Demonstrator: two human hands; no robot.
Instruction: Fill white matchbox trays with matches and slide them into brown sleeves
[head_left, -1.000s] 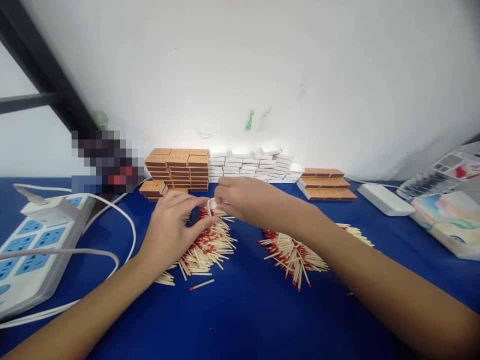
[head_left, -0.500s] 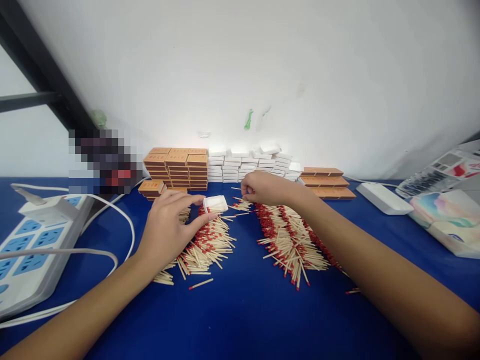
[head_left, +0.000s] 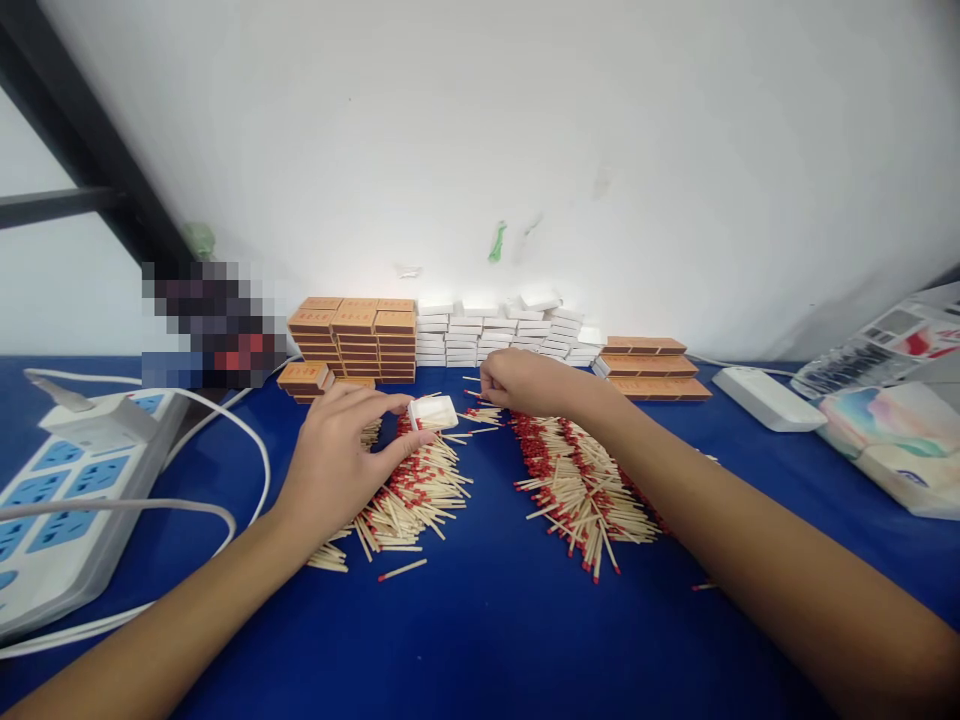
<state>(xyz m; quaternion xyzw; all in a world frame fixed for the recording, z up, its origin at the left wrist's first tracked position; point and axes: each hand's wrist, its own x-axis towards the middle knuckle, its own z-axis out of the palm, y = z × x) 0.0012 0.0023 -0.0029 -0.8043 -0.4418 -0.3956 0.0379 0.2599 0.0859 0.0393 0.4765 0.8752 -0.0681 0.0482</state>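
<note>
My left hand [head_left: 341,455] pinches a small white matchbox tray [head_left: 433,411] between thumb and fingers, above a pile of red-tipped matches [head_left: 409,490]. To the right, my right hand [head_left: 525,382] is closed in a pinch on a few matches at the far end of a second match pile [head_left: 581,480]. A few loose matches [head_left: 472,420] lie between the tray and that hand.
Orange matchbox sleeves [head_left: 352,335] and white trays [head_left: 495,330] are stacked against the wall, with more sleeves [head_left: 649,368] to the right. A white power strip [head_left: 64,490] with cables lies left. A white device [head_left: 769,398] and printed packets [head_left: 896,430] sit right.
My right hand left the tray and moved right to the far end of the right match pile, where it pinches matches. The tray is now in view in my left hand.
</note>
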